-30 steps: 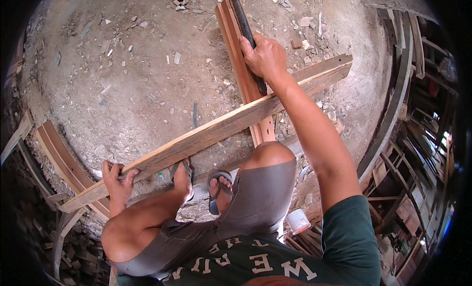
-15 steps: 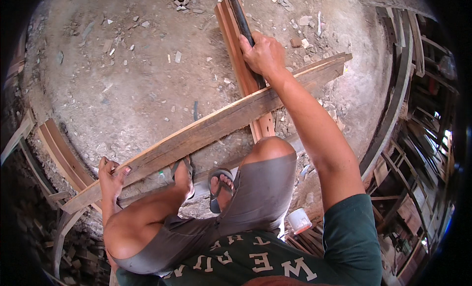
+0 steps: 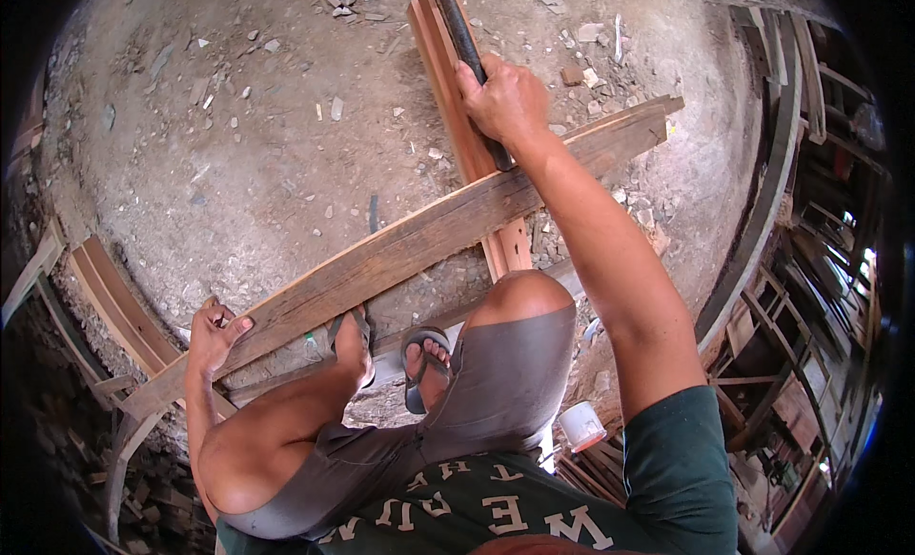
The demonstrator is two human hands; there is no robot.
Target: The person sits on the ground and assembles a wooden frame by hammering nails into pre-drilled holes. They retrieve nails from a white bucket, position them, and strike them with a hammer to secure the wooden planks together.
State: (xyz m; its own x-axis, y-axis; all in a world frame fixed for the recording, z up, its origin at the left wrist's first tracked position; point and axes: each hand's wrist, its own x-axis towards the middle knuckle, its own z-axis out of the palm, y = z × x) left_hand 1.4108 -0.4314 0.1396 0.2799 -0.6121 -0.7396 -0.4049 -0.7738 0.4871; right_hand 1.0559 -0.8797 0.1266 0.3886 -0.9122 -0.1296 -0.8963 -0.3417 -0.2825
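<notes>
A long weathered plank (image 3: 381, 255) slants across my lap area, from lower left to upper right. My left hand (image 3: 217, 334) grips it near its left end, thumb on the near face and fingers behind the far edge. My right hand (image 3: 510, 102) is wrapped round a dark metal bar (image 3: 460, 32), whose far end runs out of the picture. The bar's near end meets the plank's far edge. Beneath both lies a reddish grooved timber (image 3: 440, 73), crossing under the plank; its near end shows holes beside my knee.
Stone chips and wood scraps litter the dirt floor (image 3: 257, 154). Another grooved timber (image 3: 119, 302) lies at left. A white cup-like container (image 3: 581, 426) stands beside my thigh. Stacked lumber (image 3: 791, 364) fills the right side, bordered by a long curved beam (image 3: 762, 202).
My right hand and the bar have shifted slightly up and left. The plank has moved only a little, and my left hand keeps its grip on it.
</notes>
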